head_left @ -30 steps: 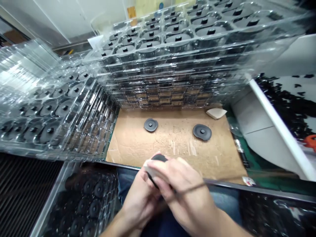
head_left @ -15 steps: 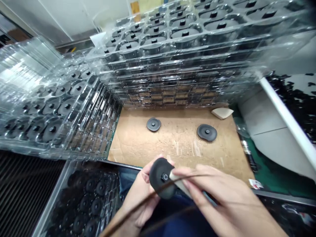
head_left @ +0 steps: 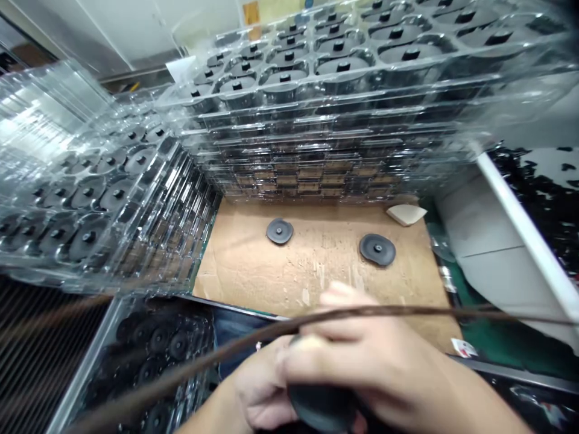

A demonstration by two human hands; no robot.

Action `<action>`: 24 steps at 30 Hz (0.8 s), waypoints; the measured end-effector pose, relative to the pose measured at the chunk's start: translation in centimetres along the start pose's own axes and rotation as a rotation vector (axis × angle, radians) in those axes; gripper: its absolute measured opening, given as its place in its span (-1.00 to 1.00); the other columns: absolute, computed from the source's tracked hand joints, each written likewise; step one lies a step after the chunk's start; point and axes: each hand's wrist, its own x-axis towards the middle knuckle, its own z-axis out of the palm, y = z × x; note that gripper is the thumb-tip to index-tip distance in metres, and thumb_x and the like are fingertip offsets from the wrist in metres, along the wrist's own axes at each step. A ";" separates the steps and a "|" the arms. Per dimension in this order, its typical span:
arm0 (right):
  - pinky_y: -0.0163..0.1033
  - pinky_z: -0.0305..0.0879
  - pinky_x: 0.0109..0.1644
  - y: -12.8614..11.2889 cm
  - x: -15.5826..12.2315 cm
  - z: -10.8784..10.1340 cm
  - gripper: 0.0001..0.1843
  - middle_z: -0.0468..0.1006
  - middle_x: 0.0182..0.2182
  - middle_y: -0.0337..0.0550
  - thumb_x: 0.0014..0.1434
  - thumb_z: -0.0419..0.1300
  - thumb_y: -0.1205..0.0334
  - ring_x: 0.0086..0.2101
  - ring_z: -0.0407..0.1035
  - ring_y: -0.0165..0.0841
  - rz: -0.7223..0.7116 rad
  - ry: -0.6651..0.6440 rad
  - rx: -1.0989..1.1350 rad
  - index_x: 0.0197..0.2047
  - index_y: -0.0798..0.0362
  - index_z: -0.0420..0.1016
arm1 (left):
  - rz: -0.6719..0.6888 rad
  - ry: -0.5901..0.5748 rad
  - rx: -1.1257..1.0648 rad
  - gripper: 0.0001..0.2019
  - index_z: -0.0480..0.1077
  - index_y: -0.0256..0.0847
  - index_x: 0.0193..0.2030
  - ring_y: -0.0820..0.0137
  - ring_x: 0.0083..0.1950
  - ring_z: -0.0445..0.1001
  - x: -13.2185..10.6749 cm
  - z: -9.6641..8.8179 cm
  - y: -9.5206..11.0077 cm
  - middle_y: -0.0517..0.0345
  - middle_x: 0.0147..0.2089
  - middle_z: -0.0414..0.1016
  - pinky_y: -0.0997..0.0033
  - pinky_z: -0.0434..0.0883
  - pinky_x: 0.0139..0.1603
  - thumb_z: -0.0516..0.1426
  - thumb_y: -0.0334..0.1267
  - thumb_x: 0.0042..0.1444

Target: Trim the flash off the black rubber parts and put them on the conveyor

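Low in the front, my two hands come together over a dark round rubber disc (head_left: 322,405), which is partly hidden by my fingers. My left hand (head_left: 266,386) is closed on its left side. Across its top lies my right hand (head_left: 362,355), fingers curled and blurred by motion, closed on a pale folded pad (head_left: 311,342) of which only a bit shows. Beyond my hands, two similar discs with a small central stub rest apart on brown cardboard (head_left: 253,271): a left disc (head_left: 279,231) and a right disc (head_left: 377,249).
Stacked clear plastic trays (head_left: 316,129) full of discs rise behind the cardboard; another tray stack (head_left: 149,211) stands left. A cream folded pad (head_left: 406,214) lies at the cardboard's far right. A white-edged bin (head_left: 520,211) holds black scraps. Blurred brown strands (head_left: 362,311) cross the view.
My right hand has moved left over the disc, now covering much of it. The disc has been lowered toward me and tipped. Both discs on the cardboard stay put.
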 end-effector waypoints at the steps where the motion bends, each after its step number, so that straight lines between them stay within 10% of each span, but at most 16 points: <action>1: -0.28 0.11 -0.35 0.8 -0.4 0.2 -0.71 0.41 -0.48 -0.25 0.18 -0.02 0.39 -0.45 0.23 -0.40 0.073 0.071 -0.052 -0.15 -0.05 0.46 | -0.065 -0.071 0.002 -0.85 0.53 -0.39 -0.37 0.28 -0.54 0.53 0.1 0.0 0.5 0.06 -0.55 0.55 0.42 0.40 -0.56 0.15 -0.40 -0.09; 6: -0.25 0.22 -0.29 4.0 -3.8 4.0 -0.68 0.46 -0.36 -0.15 0.24 -0.08 0.37 -0.35 0.31 -0.36 0.392 0.214 -0.062 -0.05 -0.03 0.40 | -0.167 -0.328 -0.161 -0.73 0.50 -0.18 -0.23 0.27 -0.39 0.57 0.8 -0.7 2.3 0.09 -0.35 0.61 0.46 0.48 -0.47 0.25 -0.38 -0.15; 12: -0.26 0.32 -0.33 4.8 -5.9 9.4 -0.71 0.51 -0.42 -0.20 0.19 -0.02 0.38 -0.40 0.39 -0.36 0.503 0.164 0.065 -0.16 -0.05 0.47 | -0.099 -0.326 -0.152 -0.66 0.47 -0.20 -0.16 0.24 -0.33 0.57 1.2 -1.6 1.9 0.03 -0.27 0.59 0.44 0.47 -0.38 0.24 -0.46 -0.15; 17: -0.29 0.30 -0.28 1.7 -3.7 4.4 -0.72 0.52 -0.26 -0.19 0.24 -0.02 0.29 -0.28 0.39 -0.35 0.459 0.444 -0.009 -0.01 -0.10 0.35 | -0.003 -0.263 -0.046 -0.60 0.49 -0.19 -0.20 0.31 -0.32 0.55 0.9 -1.1 2.4 0.12 -0.30 0.57 0.49 0.43 -0.35 0.33 -0.39 -0.31; 20: -0.25 0.17 -0.41 -0.7 -1.3 1.4 -0.73 0.49 -0.47 -0.23 0.28 -0.07 0.22 -0.49 0.31 -0.38 0.078 0.397 -0.087 -0.15 -0.12 0.44 | 0.037 -0.149 0.079 -0.73 0.51 -0.22 -0.27 0.44 -0.31 0.49 0.5 -0.5 3.0 0.21 -0.33 0.55 0.56 0.36 -0.30 0.28 -0.38 -0.21; 24: -0.24 0.05 -0.47 -1.4 0.6 0.1 -0.60 0.35 -0.61 -0.24 0.30 -0.18 0.29 -0.58 0.16 -0.40 0.046 0.162 -0.138 -0.31 -0.01 0.47 | 0.001 -0.210 0.151 -0.64 0.51 -0.32 -0.28 0.39 -0.38 0.45 0.2 -0.3 3.2 0.10 -0.40 0.53 0.43 0.36 -0.29 0.31 -0.18 -0.27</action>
